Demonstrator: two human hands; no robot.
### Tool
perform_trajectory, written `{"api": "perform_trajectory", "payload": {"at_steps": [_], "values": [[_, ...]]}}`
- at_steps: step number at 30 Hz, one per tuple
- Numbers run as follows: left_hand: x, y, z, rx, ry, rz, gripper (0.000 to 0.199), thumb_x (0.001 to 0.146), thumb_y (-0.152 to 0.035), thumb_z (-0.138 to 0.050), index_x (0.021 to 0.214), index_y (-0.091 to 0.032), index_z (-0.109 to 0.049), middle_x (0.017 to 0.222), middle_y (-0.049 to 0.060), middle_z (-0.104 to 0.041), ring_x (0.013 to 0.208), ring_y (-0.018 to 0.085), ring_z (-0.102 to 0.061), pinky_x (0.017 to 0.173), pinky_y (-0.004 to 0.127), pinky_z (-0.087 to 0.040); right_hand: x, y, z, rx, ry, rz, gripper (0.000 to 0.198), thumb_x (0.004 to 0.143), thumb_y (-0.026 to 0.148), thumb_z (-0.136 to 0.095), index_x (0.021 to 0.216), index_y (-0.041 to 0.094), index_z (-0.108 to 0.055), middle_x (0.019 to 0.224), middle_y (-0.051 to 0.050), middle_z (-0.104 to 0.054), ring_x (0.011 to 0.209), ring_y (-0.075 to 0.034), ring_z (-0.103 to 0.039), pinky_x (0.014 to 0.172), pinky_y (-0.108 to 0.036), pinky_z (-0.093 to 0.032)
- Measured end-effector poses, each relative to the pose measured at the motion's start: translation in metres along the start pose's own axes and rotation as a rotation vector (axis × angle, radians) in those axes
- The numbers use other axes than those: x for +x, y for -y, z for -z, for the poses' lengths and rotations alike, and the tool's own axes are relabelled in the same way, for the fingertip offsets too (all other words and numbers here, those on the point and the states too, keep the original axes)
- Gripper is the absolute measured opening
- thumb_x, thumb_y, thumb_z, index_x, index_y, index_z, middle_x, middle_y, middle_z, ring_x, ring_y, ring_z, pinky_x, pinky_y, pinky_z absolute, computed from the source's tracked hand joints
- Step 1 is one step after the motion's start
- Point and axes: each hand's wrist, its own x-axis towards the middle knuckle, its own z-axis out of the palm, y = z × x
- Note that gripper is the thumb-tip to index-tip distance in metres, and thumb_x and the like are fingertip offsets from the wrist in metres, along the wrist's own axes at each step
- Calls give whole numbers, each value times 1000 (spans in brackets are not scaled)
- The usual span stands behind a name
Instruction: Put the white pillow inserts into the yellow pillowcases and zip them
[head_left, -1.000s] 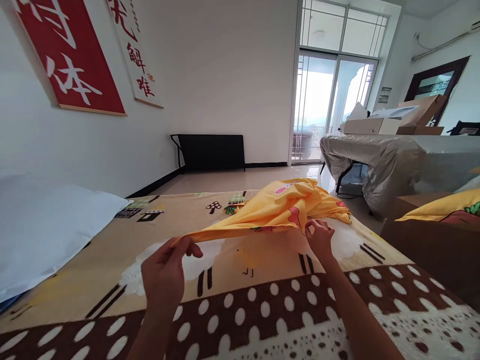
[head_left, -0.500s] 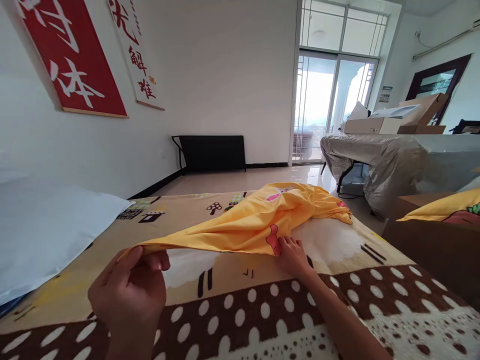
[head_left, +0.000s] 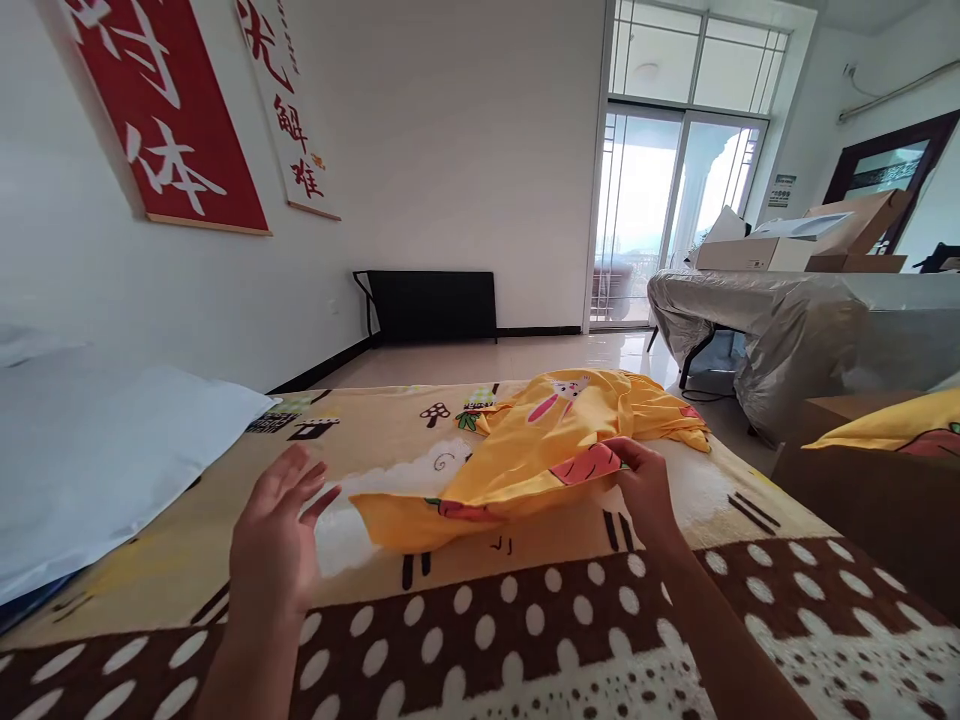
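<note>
A yellow pillowcase (head_left: 525,440) printed with a rabbit and carrots lies loosely bunched on a patterned blanket (head_left: 360,430). My right hand (head_left: 651,492) pinches its near edge at the right, beside a pink carrot print, and lifts that edge off the blanket. My left hand (head_left: 276,535) is open above the blanket, fingers apart and holding nothing. A short gap separates it from the pillowcase's loose left corner. The far part of the pillowcase is crumpled in folds.
A white pillow (head_left: 112,440) lies at the left. To the right, a yellow pillow (head_left: 892,425) with a carrot print rests on a cardboard box (head_left: 832,470). Behind stand a plastic-covered table (head_left: 795,320) with boxes and a black folded panel (head_left: 435,305) against the wall.
My left hand has let go of the pillowcase's left corner and opened. My right hand has risen and moved right, drawing the near edge with it; the rabbit print now shows.
</note>
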Motion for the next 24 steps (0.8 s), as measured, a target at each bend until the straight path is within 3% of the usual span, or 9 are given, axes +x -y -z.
{"api": "perform_trajectory", "payload": {"at_steps": [1, 2, 5, 7, 9, 12, 16, 20, 24], "values": [[-12, -2, -3, 94, 129, -116, 39, 73, -26, -63, 111, -23, -58, 132, 4, -52, 120, 24, -49, 84, 28, -48, -8, 14, -4, 27, 61, 6, 14, 65, 21, -58, 76, 18, -67, 75, -3, -71, 72, -18, -65, 65, -27, -50], [-27, -5, -7, 213, 338, -224, 46, 74, -30, -64, 119, -26, -55, 135, 4, -50, 123, 24, -47, 90, 31, -47, -18, 26, -9, 24, 126, 20, 13, 65, 20, -60, 75, 18, -68, 74, -2, -71, 70, -17, -64, 64, -25, -50], [-81, -12, -22, 613, 1058, -447, 78, 70, -32, -72, 138, -36, -36, 142, 3, -45, 129, 27, -41, 105, 39, -39, -46, 52, -23, -72, 344, 136, 10, 63, 15, -63, 71, 19, -67, 68, 0, -68, 64, -14, -60, 60, -23, -47], [-111, -11, -34, 749, 1239, -530, 86, 69, -22, -71, 142, -38, -28, 145, 2, -40, 132, 26, -37, 108, 41, -36, -60, 61, -30, -137, 453, 257, 13, 60, 10, -62, 67, 20, -65, 68, 1, -66, 64, -14, -58, 63, -24, -46], [-127, -6, -45, 763, 1210, -560, 78, 72, -14, -63, 140, -34, -31, 142, 3, -43, 129, 23, -40, 107, 40, -37, -69, 64, -35, -165, 501, 336, 19, 57, 5, -58, 66, 21, -64, 71, 1, -66, 68, -14, -58, 68, -25, -46], [-128, 3, -55, 720, 1123, -482, 62, 72, -7, -51, 130, -26, -42, 127, 6, -56, 115, 20, -52, 98, 34, -44, -72, 64, -39, -156, 505, 363, 21, 59, 3, -56, 69, 21, -61, 72, 2, -65, 69, -13, -56, 69, -24, -44], [-115, 12, -55, 795, 999, -452, 36, 69, -4, -41, 96, -20, -60, 94, 7, -66, 90, 22, -61, 79, 34, -50, -67, 62, -38, -161, 445, 359, 21, 65, 6, -57, 79, 22, -61, 78, 1, -64, 75, -15, -56, 70, -25, -44], [-113, 14, -52, 776, 927, -526, 34, 66, -7, -42, 90, -19, -62, 89, 8, -66, 85, 23, -61, 74, 35, -50, -63, 58, -37, -224, 429, 361, 37, 67, 9, -60, 101, 23, -60, 100, -4, -64, 94, -19, -56, 82, -30, -43], [-116, 6, -52, 656, 887, -610, 35, 61, -9, -42, 86, -20, -63, 84, 6, -67, 80, 20, -62, 70, 30, -51, -60, 54, -38, -257, 465, 407, 25, 70, 12, -63, 92, 23, -62, 85, 0, -68, 81, -17, -58, 79, -31, -40]]}}
